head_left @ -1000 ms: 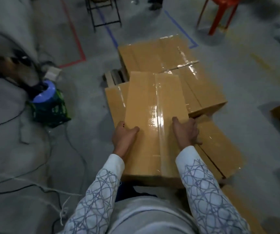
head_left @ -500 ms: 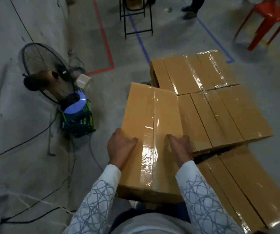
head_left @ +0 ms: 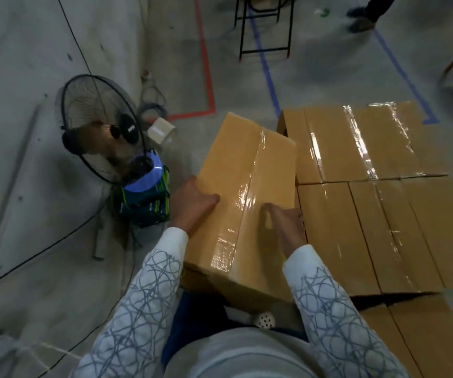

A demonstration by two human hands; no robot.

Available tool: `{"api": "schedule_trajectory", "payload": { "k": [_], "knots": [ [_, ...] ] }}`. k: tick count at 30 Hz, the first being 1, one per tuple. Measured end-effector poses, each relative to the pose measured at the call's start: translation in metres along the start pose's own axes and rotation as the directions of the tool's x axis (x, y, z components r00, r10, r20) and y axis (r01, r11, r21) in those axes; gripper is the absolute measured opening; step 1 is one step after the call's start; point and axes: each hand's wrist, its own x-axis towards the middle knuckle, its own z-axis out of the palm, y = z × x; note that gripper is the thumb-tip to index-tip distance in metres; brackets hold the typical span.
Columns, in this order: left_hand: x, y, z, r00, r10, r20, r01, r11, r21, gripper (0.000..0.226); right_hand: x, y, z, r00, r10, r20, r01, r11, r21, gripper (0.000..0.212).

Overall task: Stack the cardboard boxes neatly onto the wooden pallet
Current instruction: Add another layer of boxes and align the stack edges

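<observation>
- The taped cardboard box (head_left: 247,181) had swung left, off the stack.
- Left hand (head_left: 192,204) gripped its left edge, thumb on top.
- Right hand (head_left: 288,227) gripped the right edge, beside the stacked boxes (head_left: 370,159); the long axis pointed away.

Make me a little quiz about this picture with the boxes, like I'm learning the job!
1. True or false: the left hand and the right hand grip the same cardboard box.
2. What stands on the floor to the left of that box? A) a fan B) a ladder C) a bicycle
3. Fill in: the shiny strip along the box's top is clear ____.
Key: 1 true; 2 A; 3 tape.
</observation>
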Motion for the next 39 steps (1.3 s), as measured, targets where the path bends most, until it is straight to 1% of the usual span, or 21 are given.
{"api": "schedule_trajectory", "payload": {
  "k": [3, 5, 6, 8, 10, 14, 17, 19, 21, 23, 25, 28, 30, 32, 36, 38, 39],
  "knots": [
    [0.062, -0.004, -0.009, 0.999, -0.017, 0.041, 0.018, 0.999, -0.042, 0.059, 0.034, -0.037, 0.034, 1.000, 0.007, -0.028, -0.007, 1.000, -0.021, 0.116],
    [0.110, -0.004, -0.018, 0.996, -0.027, 0.079, 0.034, 0.995, -0.089, 0.064, 0.063, -0.065, 0.062, 0.997, 0.017, -0.080, -0.022, 0.998, -0.066, 0.112],
    [0.133, -0.004, -0.024, 0.994, -0.035, 0.105, 0.046, 0.993, -0.111, 0.061, 0.074, -0.080, 0.077, 0.993, 0.027, -0.118, -0.038, 0.995, -0.090, 0.111],
    [0.178, -0.005, -0.036, 0.989, -0.044, 0.144, 0.065, 0.988, -0.144, 0.050, 0.096, -0.108, 0.108, 0.983, 0.048, -0.177, -0.069, 0.991, -0.116, 0.113],
    [0.218, -0.003, -0.051, 0.985, -0.042, 0.166, 0.065, 0.988, -0.139, 0.045, 0.111, -0.138, 0.133, 0.974, 0.085, -0.209, -0.112, 0.986, -0.122, 0.114],
    [0.305, 0.016, -0.082, 0.983, -0.021, 0.183, 0.034, 0.997, -0.069, 0.046, 0.140, -0.199, 0.168, 0.965, 0.125, -0.231, -0.136, 0.990, -0.033, 0.113],
    [0.363, 0.045, -0.092, 0.980, 0.044, 0.192, -0.035, 0.998, -0.051, 0.048, 0.166, -0.243, 0.174, 0.953, 0.146, -0.267, -0.142, 0.989, 0.035, 0.110],
    [0.398, 0.070, -0.091, 0.967, 0.097, 0.234, -0.097, 0.995, -0.009, 0.046, 0.183, -0.266, 0.172, 0.947, 0.177, -0.268, -0.160, 0.983, 0.087, 0.110],
    [0.434, 0.098, -0.087, 0.948, 0.154, 0.278, -0.171, 0.985, 0.038, 0.051, 0.202, -0.287, 0.169, 0.941, 0.206, -0.267, -0.167, 0.973, 0.162, 0.112],
    [0.472, 0.131, -0.079, 0.929, 0.205, 0.308, -0.239, 0.968, 0.079, 0.055, 0.224, -0.307, 0.164, 0.936, 0.227, -0.268, -0.162, 0.956, 0.243, 0.114],
    [0.505, 0.164, -0.072, 0.914, 0.250, 0.319, -0.303, 0.944, 0.130, 0.050, 0.248, -0.333, 0.157, 0.935, 0.250, -0.253, -0.166, 0.936, 0.310, 0.116],
    [0.554, 0.216, -0.066, 0.890, 0.306, 0.339, -0.381, 0.907, 0.179, 0.046, 0.284, -0.380, 0.144, 0.934, 0.285, -0.216, -0.188, 0.906, 0.379, 0.127],
    [0.585, 0.251, -0.062, 0.877, 0.340, 0.339, -0.419, 0.887, 0.193, 0.047, 0.307, -0.413, 0.134, 0.930, 0.283, -0.235, -0.164, 0.890, 0.425, 0.131],
    [0.615, 0.282, -0.059, 0.863, 0.373, 0.339, -0.455, 0.867, 0.203, 0.049, 0.329, -0.442, 0.125, 0.916, 0.299, -0.267, -0.152, 0.875, 0.459, 0.130],
    [0.671, 0.339, -0.040, 0.808, 0.454, 0.376, -0.548, 0.813, 0.196, 0.047, 0.374, -0.480, 0.118, 0.889, 0.346, -0.300, -0.132, 0.821, 0.556, 0.129],
    [0.701, 0.368, -0.022, 0.764, 0.493, 0.416, -0.610, 0.762, 0.217, 0.047, 0.401, -0.495, 0.114, 0.848, 0.406, -0.341, -0.114, 0.768, 0.630, 0.132],
    [0.716, 0.384, -0.011, 0.731, 0.519, 0.442, -0.650, 0.726, 0.223, 0.047, 0.417, -0.501, 0.113, 0.826, 0.431, -0.362, -0.091, 0.737, 0.670, 0.131]
  ]
}}
